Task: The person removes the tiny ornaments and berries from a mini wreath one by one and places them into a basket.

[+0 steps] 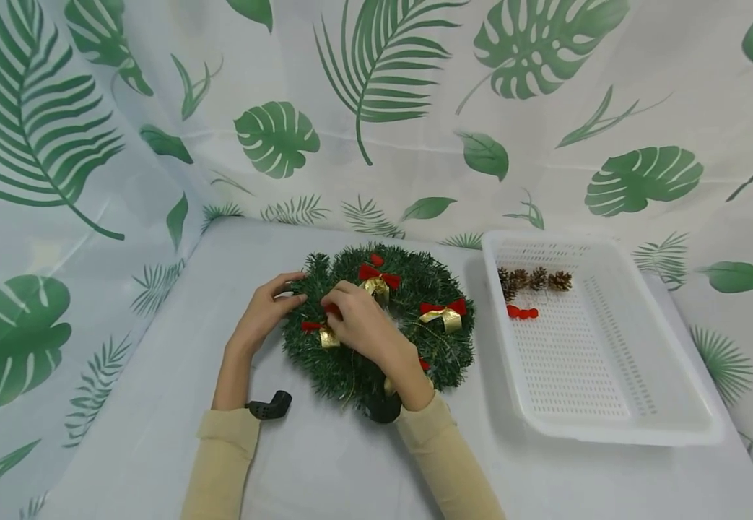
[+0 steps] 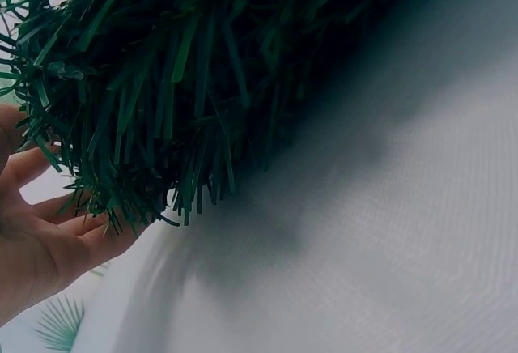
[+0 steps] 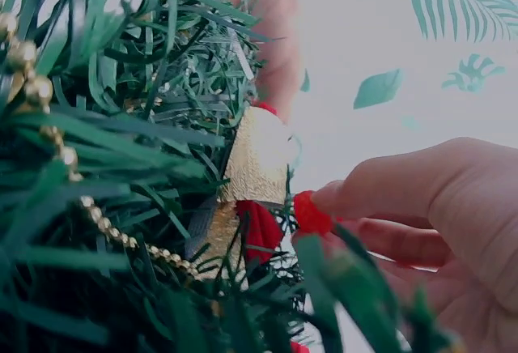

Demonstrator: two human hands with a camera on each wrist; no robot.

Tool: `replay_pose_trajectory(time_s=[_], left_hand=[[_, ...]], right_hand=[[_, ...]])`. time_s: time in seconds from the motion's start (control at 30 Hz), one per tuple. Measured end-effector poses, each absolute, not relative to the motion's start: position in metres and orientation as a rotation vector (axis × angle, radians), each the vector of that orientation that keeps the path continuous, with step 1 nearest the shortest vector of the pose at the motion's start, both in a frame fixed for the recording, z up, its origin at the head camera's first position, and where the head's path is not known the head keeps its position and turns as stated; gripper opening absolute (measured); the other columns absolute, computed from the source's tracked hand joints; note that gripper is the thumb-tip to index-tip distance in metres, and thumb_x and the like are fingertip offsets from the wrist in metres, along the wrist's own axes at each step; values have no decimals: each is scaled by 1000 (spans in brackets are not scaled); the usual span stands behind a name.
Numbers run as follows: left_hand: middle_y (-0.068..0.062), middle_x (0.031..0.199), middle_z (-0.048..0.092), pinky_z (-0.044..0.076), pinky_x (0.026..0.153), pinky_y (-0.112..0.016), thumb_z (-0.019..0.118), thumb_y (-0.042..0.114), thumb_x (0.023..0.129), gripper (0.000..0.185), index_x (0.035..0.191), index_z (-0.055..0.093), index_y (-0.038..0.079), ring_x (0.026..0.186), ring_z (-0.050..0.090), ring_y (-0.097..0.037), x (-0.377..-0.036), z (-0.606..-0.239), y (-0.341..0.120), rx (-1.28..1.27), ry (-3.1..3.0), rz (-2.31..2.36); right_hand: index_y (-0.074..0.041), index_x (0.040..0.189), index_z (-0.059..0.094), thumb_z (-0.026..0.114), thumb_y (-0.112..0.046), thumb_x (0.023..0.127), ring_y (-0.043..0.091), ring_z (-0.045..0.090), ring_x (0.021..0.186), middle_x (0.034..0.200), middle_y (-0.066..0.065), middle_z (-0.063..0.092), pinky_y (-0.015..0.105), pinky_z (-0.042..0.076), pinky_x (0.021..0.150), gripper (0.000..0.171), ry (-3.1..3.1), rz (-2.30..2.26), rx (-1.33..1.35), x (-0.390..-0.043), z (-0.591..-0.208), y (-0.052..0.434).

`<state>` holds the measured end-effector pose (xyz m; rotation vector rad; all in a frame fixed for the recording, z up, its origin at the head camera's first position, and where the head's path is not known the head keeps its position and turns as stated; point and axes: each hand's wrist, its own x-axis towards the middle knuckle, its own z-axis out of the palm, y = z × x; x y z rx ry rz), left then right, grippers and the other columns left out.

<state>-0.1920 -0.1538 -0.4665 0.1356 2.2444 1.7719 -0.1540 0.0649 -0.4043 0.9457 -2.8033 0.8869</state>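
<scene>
The right hand (image 1: 364,321) lies over the left half of the green wreath (image 1: 408,354), its fingertips (image 3: 344,195) pinching a small red berry (image 3: 310,214) just beside a gold bell with a red bow (image 1: 324,334) on the wreath's left rim. The left hand (image 1: 264,312) rests against the wreath's outer left edge, fingers curled round the needles there; the left wrist view shows its palm (image 2: 40,244) under the overhanging green tips. The wreath lies flat on the white table (image 1: 155,426), and two more red bows with gold bells sit on it, one at its top (image 1: 377,278) and one on its right side (image 1: 444,312). Right of the wreath stands a white perforated tray (image 1: 610,404), holding pine cones (image 1: 535,279) and red berries (image 1: 522,312) near its far left corner
</scene>
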Motion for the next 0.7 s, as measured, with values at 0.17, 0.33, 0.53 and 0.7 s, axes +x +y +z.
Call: replay_pose_trajectory(time_s=[0.17,0.33,0.53,0.7], left_hand=[[-16,165,34,45,106,-59,63,24,104,52,154,49,19,143,45,-41,-193,-465,-153,141,2243,1773],[-14,164,35,43,108,-60,64,25,104,51,153,50,19,145,43,-41,-193,-466,-154,133,2254,1771],[-13,165,34,43,108,-60,64,23,104,52,154,50,17,147,40,-42,-192,-463,-152,137,2249,1769],[-16,166,31,43,107,-60,63,23,104,54,156,47,17,147,40,-43,-191,-462,-151,140,2254,1765]], right_hand=[[3,114,74,68,-1,97,22,66,87,112,14,68,31,56,75,18,-2820,904,916,-153,-399,71],[2,114,73,70,-2,97,24,67,93,113,13,68,34,57,79,18,-2843,869,883,-152,-394,80],[2,108,75,70,1,95,24,66,89,108,13,69,34,57,76,14,-2812,847,830,-150,-391,99],[4,108,75,71,4,93,24,69,87,107,15,69,32,58,74,15,-2804,827,787,-148,-390,114]])
